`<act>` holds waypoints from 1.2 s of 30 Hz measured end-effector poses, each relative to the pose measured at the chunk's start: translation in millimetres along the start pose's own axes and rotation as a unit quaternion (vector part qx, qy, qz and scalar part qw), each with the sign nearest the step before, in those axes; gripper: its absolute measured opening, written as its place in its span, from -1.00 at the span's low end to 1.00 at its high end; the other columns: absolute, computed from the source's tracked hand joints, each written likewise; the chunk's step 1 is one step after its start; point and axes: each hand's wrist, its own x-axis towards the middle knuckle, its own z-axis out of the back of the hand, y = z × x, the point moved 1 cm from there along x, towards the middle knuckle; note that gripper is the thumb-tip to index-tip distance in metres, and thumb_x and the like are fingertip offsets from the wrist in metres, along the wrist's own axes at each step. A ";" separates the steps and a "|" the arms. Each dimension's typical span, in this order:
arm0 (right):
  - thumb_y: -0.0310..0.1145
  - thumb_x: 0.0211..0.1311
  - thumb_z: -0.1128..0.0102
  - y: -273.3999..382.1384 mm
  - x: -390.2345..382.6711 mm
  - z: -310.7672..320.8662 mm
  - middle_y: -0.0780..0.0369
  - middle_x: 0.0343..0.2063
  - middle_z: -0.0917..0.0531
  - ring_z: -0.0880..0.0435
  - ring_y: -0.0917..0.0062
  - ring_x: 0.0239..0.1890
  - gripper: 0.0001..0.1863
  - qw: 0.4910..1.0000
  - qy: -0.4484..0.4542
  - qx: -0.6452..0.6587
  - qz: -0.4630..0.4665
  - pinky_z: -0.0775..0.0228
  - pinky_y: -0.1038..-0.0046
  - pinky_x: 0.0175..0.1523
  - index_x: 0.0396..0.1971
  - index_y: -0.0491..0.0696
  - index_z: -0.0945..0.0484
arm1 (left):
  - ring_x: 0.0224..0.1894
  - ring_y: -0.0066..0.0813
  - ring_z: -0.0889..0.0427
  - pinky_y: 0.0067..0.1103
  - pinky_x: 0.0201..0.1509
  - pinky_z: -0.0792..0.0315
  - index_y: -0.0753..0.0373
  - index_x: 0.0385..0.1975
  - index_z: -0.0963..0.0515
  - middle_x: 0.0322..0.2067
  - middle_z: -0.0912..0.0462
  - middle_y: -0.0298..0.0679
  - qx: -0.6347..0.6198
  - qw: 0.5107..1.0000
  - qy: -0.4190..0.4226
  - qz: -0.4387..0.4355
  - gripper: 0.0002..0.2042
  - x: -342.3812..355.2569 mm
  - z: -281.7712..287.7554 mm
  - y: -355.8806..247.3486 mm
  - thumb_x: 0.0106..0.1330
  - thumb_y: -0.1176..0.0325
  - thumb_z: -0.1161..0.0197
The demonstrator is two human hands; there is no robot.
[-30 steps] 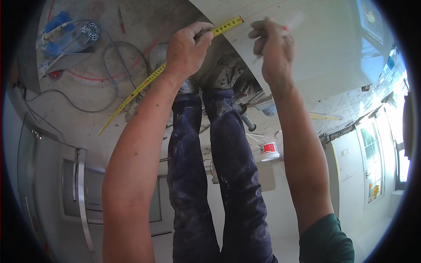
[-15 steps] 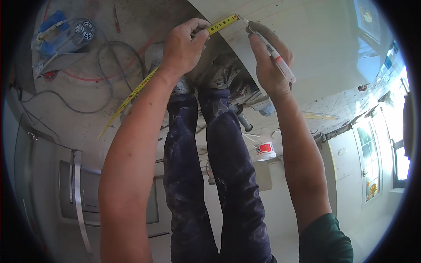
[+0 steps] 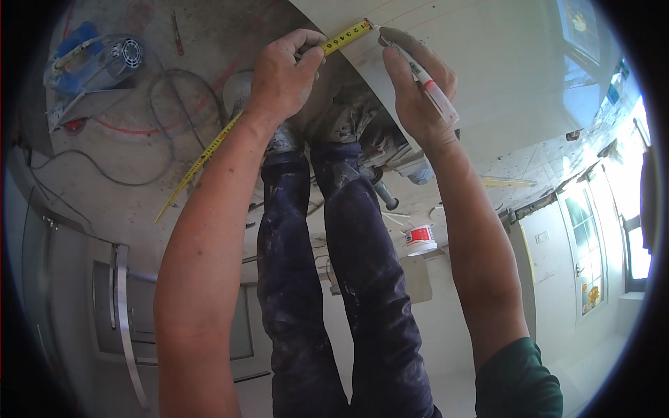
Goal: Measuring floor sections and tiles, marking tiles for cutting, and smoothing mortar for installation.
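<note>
Left hand (image 3: 282, 73) is clamped on a yellow steel measuring tape (image 3: 343, 36), pinning its end flat against a large pale board (image 3: 488, 70) near the board's edge; the tape's loose length trails down past the wrist toward the dusty concrete floor (image 3: 139, 188). Right hand (image 3: 417, 94) is closed around a white marker pen with a red band (image 3: 426, 82), its tip touching the board just beside the tape's end. Below both hands stand the person's dark blue, paint-flecked trousers (image 3: 313, 279). At upper left lies a blue power tool (image 3: 94, 59) with a looping black cable (image 3: 164, 132). A small red and white tub (image 3: 419, 239) sits near the right leg.
</note>
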 end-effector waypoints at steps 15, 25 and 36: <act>-0.32 0.25 -0.17 -2.3 -5.8 12.4 0.05 -0.44 -0.68 -0.71 0.22 -0.38 -0.78 0.999 -0.021 -0.031 -0.014 -0.49 0.40 -0.24 -0.26 -0.13 -0.67 | -0.53 -0.57 -0.58 -0.54 -0.34 -0.46 0.26 -0.18 -0.64 -0.59 -0.62 -0.30 0.009 0.999 -0.031 0.013 -0.75 -7.2 -21.2 6.7 0.24 0.31 -0.14; -0.17 0.25 -0.19 -9.4 28.0 -2.7 0.26 -0.44 -0.63 -0.52 0.60 -0.40 -0.62 0.949 0.097 0.019 -0.300 -0.38 0.49 -0.26 -0.26 -0.24 -0.66 | -0.50 -0.73 -0.52 -0.70 -0.43 -0.35 0.35 -0.18 -0.62 -0.51 -0.61 -0.39 0.000 0.999 0.003 0.032 -0.75 -5.5 -7.2 -5.0 0.29 0.30 -0.21; -0.28 0.22 -0.26 -23.3 45.9 -0.8 0.34 -0.52 -0.56 -0.44 0.68 -0.49 -0.70 0.943 -0.003 0.094 -0.320 -0.30 0.54 -0.37 -0.23 -0.23 -0.66 | -0.53 -0.79 -0.47 -0.72 -0.47 -0.31 0.32 -0.22 -0.64 -0.56 -0.60 -0.41 0.022 0.999 0.003 0.035 -0.77 2.0 5.5 -6.0 0.29 0.28 -0.23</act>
